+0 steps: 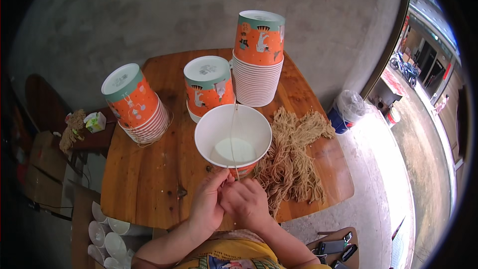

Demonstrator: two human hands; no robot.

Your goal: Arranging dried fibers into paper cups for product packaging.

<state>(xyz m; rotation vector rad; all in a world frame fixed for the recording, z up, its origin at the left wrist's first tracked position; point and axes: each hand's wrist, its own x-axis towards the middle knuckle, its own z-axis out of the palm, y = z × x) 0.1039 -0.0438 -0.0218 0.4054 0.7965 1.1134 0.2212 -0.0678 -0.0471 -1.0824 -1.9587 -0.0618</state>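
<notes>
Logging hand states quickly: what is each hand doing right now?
Left hand: closed, pinching a thin string near the white paper cup.
Right hand: closed beside it; hold on the string cannot be told.

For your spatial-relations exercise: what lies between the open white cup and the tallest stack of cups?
In the head view, bare wooden table separates the open cup from the tallest stack; a thin string crosses it.
</notes>
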